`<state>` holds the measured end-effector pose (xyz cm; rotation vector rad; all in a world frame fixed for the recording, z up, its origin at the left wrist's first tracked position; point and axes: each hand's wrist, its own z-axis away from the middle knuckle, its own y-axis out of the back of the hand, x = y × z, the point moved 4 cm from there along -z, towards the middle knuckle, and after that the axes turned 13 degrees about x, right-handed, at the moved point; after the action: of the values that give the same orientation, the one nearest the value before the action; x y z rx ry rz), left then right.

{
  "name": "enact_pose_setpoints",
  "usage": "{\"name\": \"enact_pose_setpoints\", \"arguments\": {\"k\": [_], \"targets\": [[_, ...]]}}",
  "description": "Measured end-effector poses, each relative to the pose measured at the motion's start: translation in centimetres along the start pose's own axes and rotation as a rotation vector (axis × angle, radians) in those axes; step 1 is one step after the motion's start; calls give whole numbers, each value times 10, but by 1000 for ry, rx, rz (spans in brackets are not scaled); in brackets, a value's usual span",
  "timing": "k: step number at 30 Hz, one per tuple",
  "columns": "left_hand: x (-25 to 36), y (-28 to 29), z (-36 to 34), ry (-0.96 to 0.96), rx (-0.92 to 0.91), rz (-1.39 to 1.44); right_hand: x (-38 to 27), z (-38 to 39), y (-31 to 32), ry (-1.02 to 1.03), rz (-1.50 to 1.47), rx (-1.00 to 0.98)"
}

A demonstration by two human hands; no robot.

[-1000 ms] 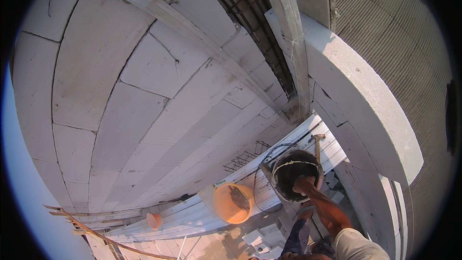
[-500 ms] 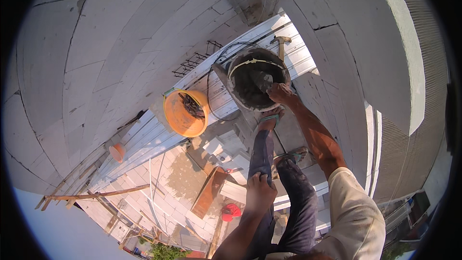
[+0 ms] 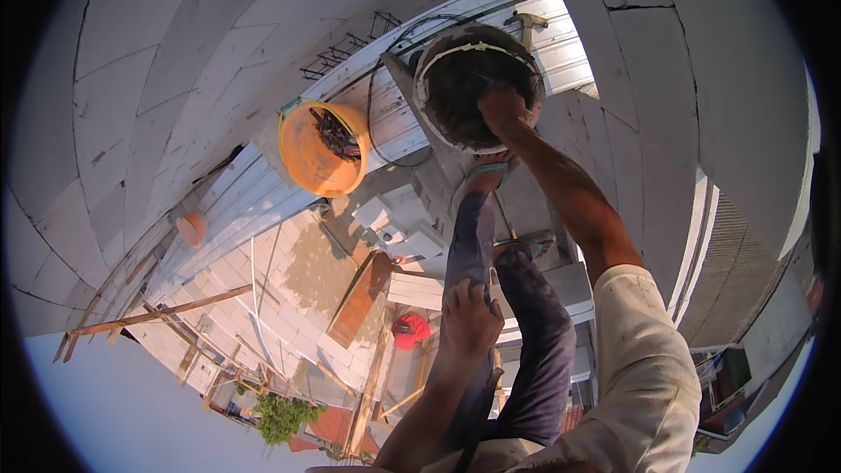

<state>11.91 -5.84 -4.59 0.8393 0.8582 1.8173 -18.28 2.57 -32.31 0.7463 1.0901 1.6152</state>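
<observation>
My right hand [image 3: 505, 111] reaches down inside a black bucket [image 3: 423, 88] of dark grey wet mortar [image 3: 455, 92]. Its fingers are closed around a trowel, whose blade is now hidden by the hand and the mortar. A pale handle lies across the bucket's far side. My left hand [image 3: 471, 317] rests on my bent left knee, fingers spread over the dark trousers and holding nothing. Right behind the bucket lies a hammer [image 3: 526, 24].
An orange bucket [image 3: 307, 153] with dark scraps stands left of the mortar on corrugated metal sheets [image 3: 236, 201]. Pale block walls rise at both sides. Below are white blocks [image 3: 412, 236], a brown board [image 3: 359, 300], a red cap [image 3: 410, 330] and wooden poles [image 3: 166, 311].
My right hand has gone further into the bucket, and the grey trowel blade has dropped out of sight. The whole view has shifted, while my left hand stays on the knee.
</observation>
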Motion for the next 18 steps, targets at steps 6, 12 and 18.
{"name": "enact_pose_setpoints", "arguments": {"k": [6, 12, 18], "targets": [[-1, -2, 0, -9, 27, -26, -26, 30, 12, 190, -41, -183], [-1, 1, 0, -17, 34, -46, -9, 50, 3, 97, -461, -158], [-2, -4, -2, -65, 25, -101, 32, 87, 3, -68, -939, -211]]}}
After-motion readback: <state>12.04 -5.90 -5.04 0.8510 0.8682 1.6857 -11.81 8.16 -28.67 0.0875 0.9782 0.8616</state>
